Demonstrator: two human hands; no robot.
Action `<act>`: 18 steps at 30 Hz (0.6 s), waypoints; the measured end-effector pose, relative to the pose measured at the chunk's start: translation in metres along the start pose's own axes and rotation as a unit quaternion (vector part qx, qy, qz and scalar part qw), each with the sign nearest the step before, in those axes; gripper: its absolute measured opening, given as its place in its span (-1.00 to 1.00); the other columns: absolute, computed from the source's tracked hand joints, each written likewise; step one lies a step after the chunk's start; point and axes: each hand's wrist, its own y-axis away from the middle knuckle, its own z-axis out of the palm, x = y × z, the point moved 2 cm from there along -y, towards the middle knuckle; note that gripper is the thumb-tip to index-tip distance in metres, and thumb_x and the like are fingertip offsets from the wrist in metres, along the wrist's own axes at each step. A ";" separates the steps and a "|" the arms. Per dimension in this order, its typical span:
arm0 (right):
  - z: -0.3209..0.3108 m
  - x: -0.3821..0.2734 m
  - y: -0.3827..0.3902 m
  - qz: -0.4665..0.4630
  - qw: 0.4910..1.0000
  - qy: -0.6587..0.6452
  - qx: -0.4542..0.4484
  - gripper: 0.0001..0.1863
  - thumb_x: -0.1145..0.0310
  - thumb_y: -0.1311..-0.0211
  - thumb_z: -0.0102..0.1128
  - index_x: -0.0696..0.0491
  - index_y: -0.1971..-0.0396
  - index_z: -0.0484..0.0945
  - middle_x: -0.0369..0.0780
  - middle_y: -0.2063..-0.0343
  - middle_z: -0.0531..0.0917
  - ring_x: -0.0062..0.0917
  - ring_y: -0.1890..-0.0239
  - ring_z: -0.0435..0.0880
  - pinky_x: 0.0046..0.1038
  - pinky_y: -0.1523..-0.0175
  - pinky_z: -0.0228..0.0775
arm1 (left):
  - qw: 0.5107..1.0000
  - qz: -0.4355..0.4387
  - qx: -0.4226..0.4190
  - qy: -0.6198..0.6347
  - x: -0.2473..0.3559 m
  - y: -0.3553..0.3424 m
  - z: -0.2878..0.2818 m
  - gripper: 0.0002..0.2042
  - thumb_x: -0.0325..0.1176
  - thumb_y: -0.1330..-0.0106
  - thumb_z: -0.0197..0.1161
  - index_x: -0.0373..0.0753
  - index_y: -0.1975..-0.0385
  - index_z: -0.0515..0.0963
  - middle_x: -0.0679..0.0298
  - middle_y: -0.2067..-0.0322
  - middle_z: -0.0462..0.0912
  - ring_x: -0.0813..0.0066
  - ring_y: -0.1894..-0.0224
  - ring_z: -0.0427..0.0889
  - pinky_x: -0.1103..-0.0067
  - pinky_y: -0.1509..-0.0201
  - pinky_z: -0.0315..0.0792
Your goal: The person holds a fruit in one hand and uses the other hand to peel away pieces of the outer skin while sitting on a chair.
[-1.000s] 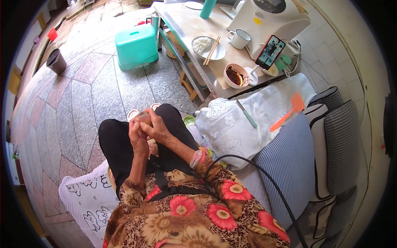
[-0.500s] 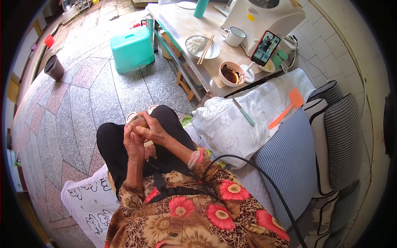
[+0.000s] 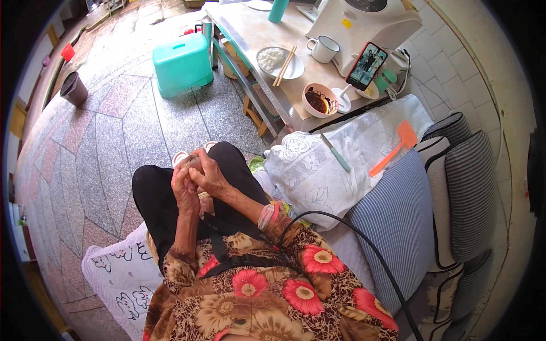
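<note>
Over my lap, both my hands are closed together around a small rounded brownish thing (image 3: 195, 163), whose kind I cannot make out. My left hand (image 3: 184, 187) wraps it from the left and below. From the right, my right hand (image 3: 211, 177) presses against it, thumb and fingers bent inward. Only a bit of its surface shows between the fingers. On the white lace cloth to my right lie a knife (image 3: 336, 154) with a pale green handle and an orange spatula (image 3: 392, 150), both apart from my hands.
A table ahead on the right holds a plate of rice (image 3: 271, 58), chopsticks (image 3: 285, 67), a pink bowl of dark sauce (image 3: 319, 101), an enamel mug (image 3: 323, 49) and a propped phone (image 3: 367, 65). A turquoise stool (image 3: 182, 65) and a dark bin (image 3: 74, 90) stand on the floor.
My fingers have shifted over the rounded thing, covering more of it. Both hands stay together over my lap, and the things on the table and cloth are where they were.
</note>
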 end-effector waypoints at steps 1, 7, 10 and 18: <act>0.000 0.001 0.000 0.000 1.000 0.003 0.006 -0.56 0.25 -0.06 0.02 0.24 0.14 0.25 0.01 0.38 0.54 -0.29 0.27 0.57 -0.36 0.13 0.40 | 1.000 -0.002 0.002 -0.001 0.000 0.000 0.000 -0.54 -0.21 -0.22 0.06 -0.37 -0.05 0.32 0.15 0.07 0.48 0.44 0.01 0.50 0.64 -0.08 0.37; -0.005 0.002 -0.004 0.036 0.999 -0.021 -0.026 -0.57 0.24 -0.11 0.03 0.21 0.11 0.27 -0.05 0.36 0.55 -0.38 0.27 0.57 -0.42 0.15 0.41 | 1.000 -0.017 -0.001 0.008 0.005 0.006 0.006 -0.56 -0.19 -0.24 0.07 -0.30 -0.05 0.32 0.22 0.07 0.48 0.52 0.06 0.52 0.67 0.03 0.43; -0.006 0.001 -0.005 0.029 0.998 -0.049 -0.039 -0.56 0.20 -0.15 0.03 0.21 0.09 0.28 -0.07 0.33 0.56 -0.42 0.26 0.57 -0.44 0.14 0.41 | 1.000 -0.018 -0.016 0.008 0.011 0.008 0.005 -0.57 -0.18 -0.24 0.07 -0.26 -0.05 0.28 0.22 0.08 0.47 0.50 0.05 0.52 0.61 0.02 0.44; -0.002 0.000 -0.003 0.022 0.999 -0.017 -0.021 -0.51 0.13 -0.17 0.01 0.21 0.05 0.29 -0.06 0.29 0.55 -0.43 0.20 0.56 -0.45 0.09 0.41 | 1.000 0.024 -0.002 0.004 0.005 0.008 0.000 -0.60 -0.29 -0.20 0.07 -0.28 -0.02 0.28 0.18 0.08 0.45 0.42 0.03 0.51 0.57 -0.05 0.40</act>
